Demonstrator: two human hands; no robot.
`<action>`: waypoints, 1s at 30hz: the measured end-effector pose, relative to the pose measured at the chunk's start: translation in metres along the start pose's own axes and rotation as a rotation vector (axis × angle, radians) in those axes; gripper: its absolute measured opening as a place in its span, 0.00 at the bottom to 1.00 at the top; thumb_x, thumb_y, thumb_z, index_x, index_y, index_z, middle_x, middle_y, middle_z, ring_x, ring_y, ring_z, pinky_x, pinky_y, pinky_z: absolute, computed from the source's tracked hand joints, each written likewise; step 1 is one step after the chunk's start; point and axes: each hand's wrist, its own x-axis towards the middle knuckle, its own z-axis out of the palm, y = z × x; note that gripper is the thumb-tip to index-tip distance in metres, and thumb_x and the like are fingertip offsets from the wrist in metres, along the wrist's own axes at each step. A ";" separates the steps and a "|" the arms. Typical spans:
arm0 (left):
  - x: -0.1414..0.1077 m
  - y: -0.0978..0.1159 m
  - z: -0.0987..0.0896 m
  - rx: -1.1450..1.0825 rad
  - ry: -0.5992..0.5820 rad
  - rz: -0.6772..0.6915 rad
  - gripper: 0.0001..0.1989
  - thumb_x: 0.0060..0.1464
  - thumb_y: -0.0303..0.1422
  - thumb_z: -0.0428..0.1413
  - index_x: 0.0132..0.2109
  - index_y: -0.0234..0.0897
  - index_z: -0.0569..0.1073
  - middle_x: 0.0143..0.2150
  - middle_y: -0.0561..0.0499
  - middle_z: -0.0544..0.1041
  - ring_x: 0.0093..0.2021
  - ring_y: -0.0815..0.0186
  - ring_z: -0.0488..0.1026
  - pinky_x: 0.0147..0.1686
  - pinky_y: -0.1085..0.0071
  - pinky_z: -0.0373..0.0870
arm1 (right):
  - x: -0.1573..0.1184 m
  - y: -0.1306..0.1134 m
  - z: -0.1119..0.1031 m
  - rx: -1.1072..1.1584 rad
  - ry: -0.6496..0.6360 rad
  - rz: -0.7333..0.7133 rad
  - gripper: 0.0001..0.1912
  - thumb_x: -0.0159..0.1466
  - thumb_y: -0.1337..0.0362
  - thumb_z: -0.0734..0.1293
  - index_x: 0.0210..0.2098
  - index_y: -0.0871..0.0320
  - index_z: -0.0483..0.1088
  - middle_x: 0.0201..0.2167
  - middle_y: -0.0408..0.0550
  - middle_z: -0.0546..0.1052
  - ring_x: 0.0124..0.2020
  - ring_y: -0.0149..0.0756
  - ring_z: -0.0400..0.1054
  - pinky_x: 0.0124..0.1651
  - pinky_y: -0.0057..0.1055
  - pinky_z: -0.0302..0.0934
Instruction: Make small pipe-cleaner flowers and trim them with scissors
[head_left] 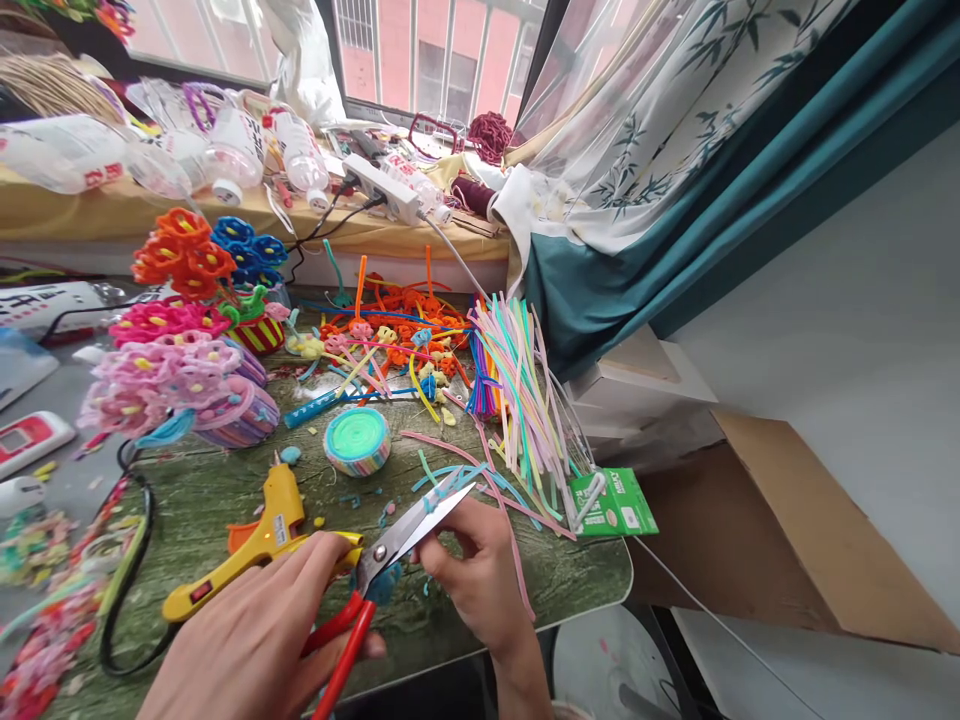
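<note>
Red-handled scissors (381, 552) lie across the near part of the green table, their blades slightly parted and pointing up to the right. My left hand (262, 620) is wrapped round their handles and also touches something yellow by the pivot. Beside the blades, my right hand (476, 565) has its thumb and index finger pinched together; what they hold, if anything, is hidden. Light blue pipe cleaner pieces (450, 478) lie behind the blades. A yellow glue gun (279, 515) rests left of the scissors. Beyond them stands a round striped piece with a mint green top (358, 437).
Pipe cleaner flowers (161, 380) stand at the left. A bundle of pastel pipe cleaners (521, 380) lies by a green card (615, 502) at the right edge. An open cardboard box (750, 540) is beyond the table. Plastic bottles (232, 150) line the sill.
</note>
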 end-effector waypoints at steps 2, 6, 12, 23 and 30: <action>0.000 0.000 -0.001 0.021 0.017 0.013 0.12 0.70 0.51 0.56 0.47 0.51 0.69 0.38 0.53 0.87 0.34 0.53 0.86 0.33 0.65 0.72 | 0.000 -0.002 -0.001 -0.002 -0.007 -0.006 0.11 0.61 0.73 0.69 0.24 0.56 0.79 0.24 0.43 0.77 0.28 0.36 0.69 0.34 0.30 0.64; -0.001 0.001 -0.001 0.062 0.040 0.045 0.15 0.72 0.55 0.53 0.48 0.51 0.69 0.37 0.53 0.87 0.33 0.53 0.86 0.31 0.65 0.73 | 0.000 -0.003 -0.002 0.085 -0.046 0.040 0.10 0.65 0.70 0.72 0.28 0.55 0.82 0.26 0.43 0.79 0.29 0.36 0.72 0.35 0.29 0.67; -0.004 0.000 0.002 -0.022 0.036 0.055 0.12 0.72 0.53 0.54 0.48 0.52 0.68 0.35 0.58 0.87 0.32 0.56 0.87 0.30 0.68 0.72 | -0.001 0.003 0.001 0.223 -0.076 0.138 0.18 0.68 0.50 0.79 0.29 0.56 0.84 0.27 0.45 0.81 0.27 0.36 0.76 0.33 0.29 0.73; -0.001 0.004 0.002 0.015 0.032 0.035 0.08 0.71 0.47 0.55 0.49 0.52 0.69 0.38 0.55 0.88 0.35 0.55 0.88 0.31 0.69 0.75 | -0.002 -0.004 -0.001 -0.092 -0.059 -0.042 0.11 0.66 0.69 0.70 0.27 0.55 0.80 0.26 0.44 0.81 0.30 0.37 0.77 0.35 0.29 0.70; -0.005 -0.001 0.003 0.064 0.042 0.021 0.08 0.71 0.45 0.55 0.52 0.52 0.68 0.40 0.55 0.86 0.32 0.57 0.86 0.40 0.69 0.80 | -0.004 -0.009 -0.002 -0.202 -0.042 -0.027 0.11 0.64 0.72 0.68 0.26 0.55 0.75 0.27 0.44 0.79 0.29 0.37 0.75 0.36 0.29 0.68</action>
